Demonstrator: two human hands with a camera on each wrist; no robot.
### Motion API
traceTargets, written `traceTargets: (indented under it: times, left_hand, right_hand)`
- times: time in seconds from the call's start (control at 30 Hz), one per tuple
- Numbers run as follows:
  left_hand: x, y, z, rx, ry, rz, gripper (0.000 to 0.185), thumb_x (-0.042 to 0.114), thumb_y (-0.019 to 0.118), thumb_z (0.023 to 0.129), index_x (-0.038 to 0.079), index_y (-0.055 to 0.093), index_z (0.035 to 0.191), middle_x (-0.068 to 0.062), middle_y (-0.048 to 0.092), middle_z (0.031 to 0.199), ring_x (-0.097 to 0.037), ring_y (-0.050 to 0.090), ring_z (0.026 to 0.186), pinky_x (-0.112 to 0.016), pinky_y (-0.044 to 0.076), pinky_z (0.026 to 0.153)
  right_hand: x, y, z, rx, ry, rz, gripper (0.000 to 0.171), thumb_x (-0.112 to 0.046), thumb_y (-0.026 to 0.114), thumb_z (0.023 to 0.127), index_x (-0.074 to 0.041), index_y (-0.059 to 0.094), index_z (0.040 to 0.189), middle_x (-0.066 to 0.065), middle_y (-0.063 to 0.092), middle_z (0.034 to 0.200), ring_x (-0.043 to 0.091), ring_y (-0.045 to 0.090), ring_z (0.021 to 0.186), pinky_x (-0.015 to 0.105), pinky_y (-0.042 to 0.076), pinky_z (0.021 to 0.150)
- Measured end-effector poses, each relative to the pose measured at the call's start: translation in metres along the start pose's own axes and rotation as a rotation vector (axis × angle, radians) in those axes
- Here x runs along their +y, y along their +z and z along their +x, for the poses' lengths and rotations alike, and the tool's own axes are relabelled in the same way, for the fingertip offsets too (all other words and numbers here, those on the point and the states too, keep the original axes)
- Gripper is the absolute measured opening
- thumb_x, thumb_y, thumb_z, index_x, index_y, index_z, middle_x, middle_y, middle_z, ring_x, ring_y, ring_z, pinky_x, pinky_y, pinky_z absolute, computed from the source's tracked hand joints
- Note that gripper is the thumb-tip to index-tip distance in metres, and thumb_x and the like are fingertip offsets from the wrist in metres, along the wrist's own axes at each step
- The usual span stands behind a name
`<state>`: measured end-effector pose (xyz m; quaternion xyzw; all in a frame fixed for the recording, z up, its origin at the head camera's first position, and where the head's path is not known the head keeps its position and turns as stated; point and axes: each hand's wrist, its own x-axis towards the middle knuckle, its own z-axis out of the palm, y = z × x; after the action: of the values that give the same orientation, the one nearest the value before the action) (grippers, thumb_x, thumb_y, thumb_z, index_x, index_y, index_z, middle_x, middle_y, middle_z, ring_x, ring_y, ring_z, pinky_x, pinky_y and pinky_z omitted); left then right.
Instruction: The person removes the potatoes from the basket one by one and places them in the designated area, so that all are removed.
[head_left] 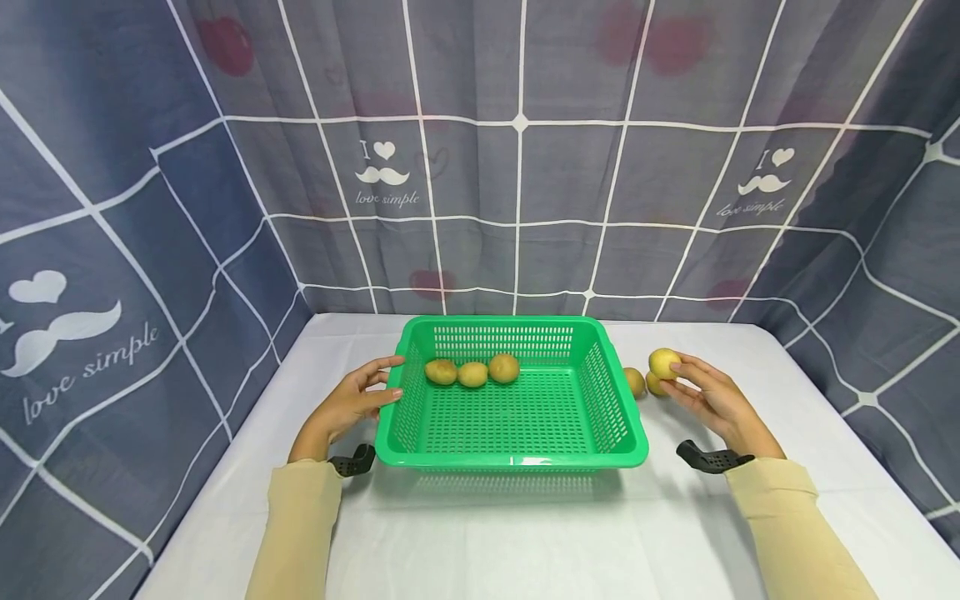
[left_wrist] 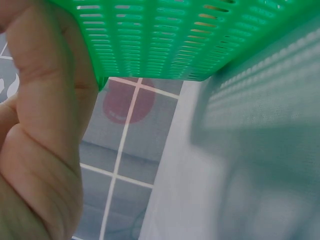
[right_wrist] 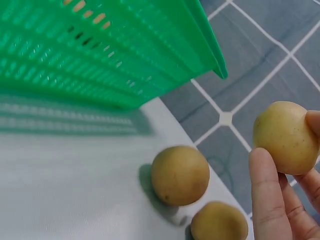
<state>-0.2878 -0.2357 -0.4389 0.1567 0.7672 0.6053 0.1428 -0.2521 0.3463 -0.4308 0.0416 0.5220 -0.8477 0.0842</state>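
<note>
A green plastic basket [head_left: 510,460] with slotted walls is in the middle of the head view. Three potatoes [head_left: 472,375] lie in a row inside it, toward the back left. At the basket's left rim my left hand [head_left: 352,404] grips the edge, fingers and thumb on it; the left wrist view shows the hand [left_wrist: 45,100] beside the slotted wall. To the right of the basket, my right hand [head_left: 712,400] pinches a potato [head_left: 664,363] in its fingertips, held above the table. Two more potatoes [right_wrist: 180,175] rest on the table below it, near the basket's right side.
The basket is on a table with a white cover [head_left: 540,542]. Grey checked curtains [head_left: 480,183] with white lines hang behind and on both sides. A black wrist mount [head_left: 708,458] sits by the right wrist, another [head_left: 352,461] by the left.
</note>
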Motion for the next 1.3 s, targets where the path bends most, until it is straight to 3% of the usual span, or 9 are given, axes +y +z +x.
traceTargets:
  times: [0.23, 0.47, 0.87, 1.3]
  left_hand:
    - [0.000, 0.000, 0.000, 0.004, -0.002, 0.009, 0.070, 0.014, 0.070, 0.106, 0.005, 0.038, 0.167, -0.031, 0.032, 0.159, -0.020, 0.055, 0.113, -0.035, 0.054, 0.078]
    - [-0.001, 0.000, 0.000, 0.002, -0.002, -0.001, 0.069, 0.012, 0.070, 0.106, 0.004, 0.038, 0.166, -0.031, 0.034, 0.157, -0.016, 0.059, 0.101, -0.034, 0.054, 0.076]
    - [-0.002, -0.002, 0.000, -0.006, 0.002, -0.018, 0.071, 0.012, 0.070, 0.106, 0.002, 0.035, 0.167, -0.034, 0.029, 0.161, -0.016, 0.062, 0.107, -0.035, 0.058, 0.079]
    - [-0.003, -0.001, 0.000, -0.005, 0.012, -0.011, 0.070, 0.011, 0.070, 0.106, 0.001, 0.036, 0.166, -0.030, 0.039, 0.149, -0.014, 0.060, 0.093, -0.033, 0.056, 0.075]
  right_hand:
    - [0.000, -0.018, -0.003, 0.026, -0.011, -0.058, 0.034, -0.004, 0.054, 0.113, -0.022, 0.082, 0.105, -0.004, 0.073, 0.109, 0.015, 0.073, 0.099, 0.025, 0.059, 0.094]
    - [0.002, -0.034, -0.008, 0.072, -0.003, -0.074, 0.029, -0.004, 0.055, 0.112, -0.021, 0.078, 0.106, -0.003, 0.071, 0.109, 0.016, 0.074, 0.098, 0.025, 0.059, 0.093]
    - [0.001, -0.056, -0.002, 0.116, -0.007, -0.125, 0.031, -0.006, 0.057, 0.112, -0.024, 0.079, 0.099, -0.004, 0.073, 0.102, 0.015, 0.075, 0.092, 0.024, 0.060, 0.088]
    - [0.001, -0.079, 0.006, 0.109, -0.011, -0.208, 0.030, 0.001, 0.057, 0.110, -0.022, 0.073, 0.099, -0.004, 0.070, 0.103, 0.013, 0.075, 0.091, 0.025, 0.061, 0.087]
